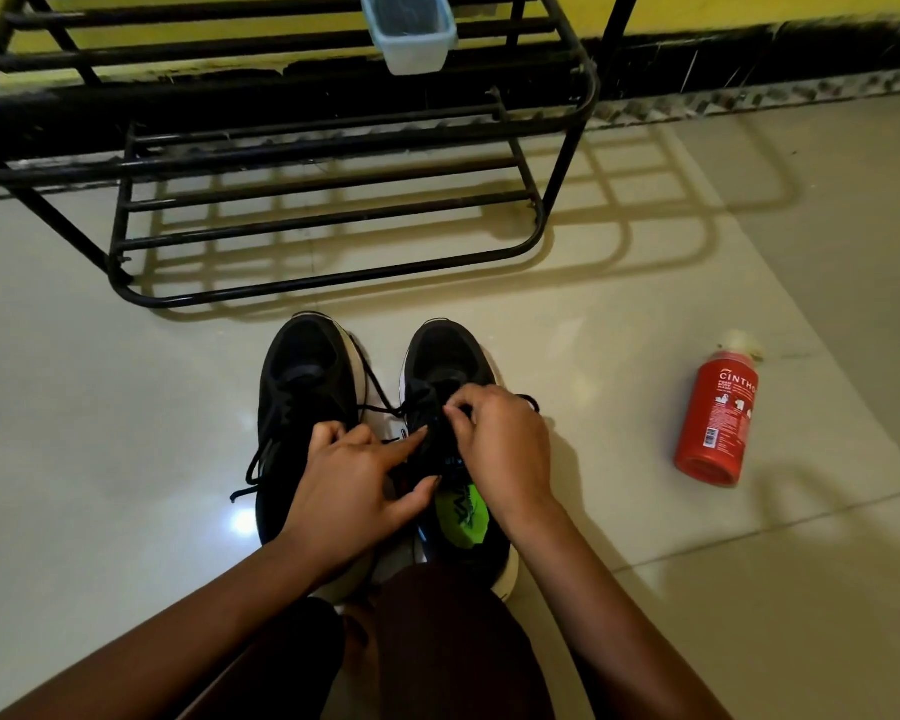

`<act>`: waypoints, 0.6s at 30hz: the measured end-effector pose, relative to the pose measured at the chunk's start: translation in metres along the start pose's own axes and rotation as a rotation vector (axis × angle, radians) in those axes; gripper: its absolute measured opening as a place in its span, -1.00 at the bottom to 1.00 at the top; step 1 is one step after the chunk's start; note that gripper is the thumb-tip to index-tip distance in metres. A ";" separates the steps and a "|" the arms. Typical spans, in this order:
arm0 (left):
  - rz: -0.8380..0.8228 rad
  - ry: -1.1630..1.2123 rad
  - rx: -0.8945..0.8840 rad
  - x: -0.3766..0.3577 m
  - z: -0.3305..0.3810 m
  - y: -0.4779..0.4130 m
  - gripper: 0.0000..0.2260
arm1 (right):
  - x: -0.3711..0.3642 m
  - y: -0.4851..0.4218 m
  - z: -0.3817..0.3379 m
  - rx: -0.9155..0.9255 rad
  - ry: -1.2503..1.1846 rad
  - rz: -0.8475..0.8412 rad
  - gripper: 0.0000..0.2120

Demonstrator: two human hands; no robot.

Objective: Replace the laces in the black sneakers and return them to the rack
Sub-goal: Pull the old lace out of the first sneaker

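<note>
Two black sneakers with white soles stand side by side on the tiled floor, toes pointing at the rack. The left sneaker (302, 387) has a loose black lace (372, 387) trailing across to the right one. The right sneaker (445, 363) shows a green insole (461, 511). My left hand (354, 491) rests across both shoes, its thumb and forefinger pinching at the right shoe's tongue. My right hand (505, 449) pinches the black lace at the right shoe's eyelets. The lace ends under my fingers are hidden.
A black metal shoe rack (328, 220) stands just beyond the shoes, against a yellow wall. A pale plastic tub (411, 31) sits on its upper shelf. A red bottle (715, 420) lies on the floor to the right. My knees are below the shoes.
</note>
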State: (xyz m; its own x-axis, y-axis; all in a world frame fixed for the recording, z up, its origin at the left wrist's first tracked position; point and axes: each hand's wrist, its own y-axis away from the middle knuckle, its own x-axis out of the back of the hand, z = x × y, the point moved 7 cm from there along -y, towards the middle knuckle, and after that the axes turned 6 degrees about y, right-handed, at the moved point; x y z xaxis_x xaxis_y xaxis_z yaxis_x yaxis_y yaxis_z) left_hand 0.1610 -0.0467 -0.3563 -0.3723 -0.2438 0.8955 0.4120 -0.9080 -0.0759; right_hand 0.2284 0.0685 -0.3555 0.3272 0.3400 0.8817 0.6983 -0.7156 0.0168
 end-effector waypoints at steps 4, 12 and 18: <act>0.003 0.019 0.002 0.000 -0.001 0.001 -0.53 | 0.002 -0.002 0.015 -0.122 -0.078 0.077 -0.84; 0.002 -0.003 0.000 0.000 0.000 0.000 -0.52 | 0.002 0.012 0.044 -0.406 -0.710 0.189 -0.79; -0.004 -0.007 0.004 -0.001 -0.001 0.000 -0.51 | -0.003 0.001 0.003 -0.009 0.029 0.025 -0.84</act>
State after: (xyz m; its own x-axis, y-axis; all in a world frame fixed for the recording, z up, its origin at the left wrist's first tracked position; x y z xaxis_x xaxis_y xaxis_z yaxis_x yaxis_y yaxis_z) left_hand 0.1605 -0.0463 -0.3576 -0.3681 -0.2382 0.8988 0.4139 -0.9076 -0.0711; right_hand 0.2301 0.0685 -0.3598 0.3262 0.3042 0.8950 0.6841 -0.7293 -0.0014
